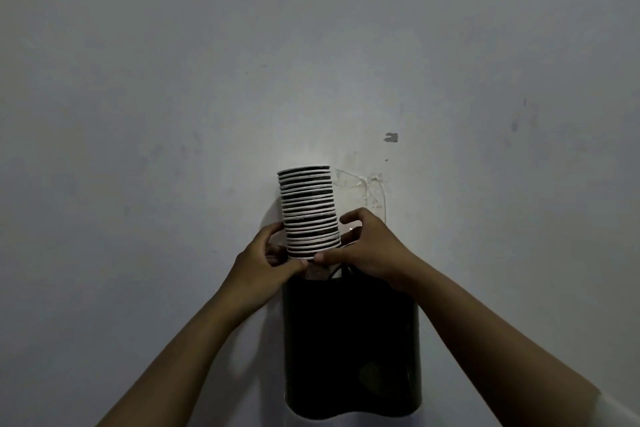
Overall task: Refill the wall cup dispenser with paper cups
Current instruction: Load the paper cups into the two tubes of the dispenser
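Both hands, left (pixel 268 258) and right (pixel 367 246), gripped the white-rimmed stack of nested paper cups (pixel 310 211), barely entering the dark curved wall dispenser (pixel 351 340); most still protruded.

The scene is dim and underexposed, with a cool grey cast. The brightest patch on the wall (pixel 207 80) lies just around the top of the stack of paper cups (pixel 309 211), and the brightness falls off toward every corner away from it, leaving a strong vignette. The black dispenser (pixel 349 350) below the stack reads as a nearly featureless dark mass, with one faint sheen low on its front. A soft shadow lies on the wall left of the dispenser. Both hands, left (pixel 265 260) and right (pixel 370 250), are murky. Detail is soft and slightly smeared throughout.
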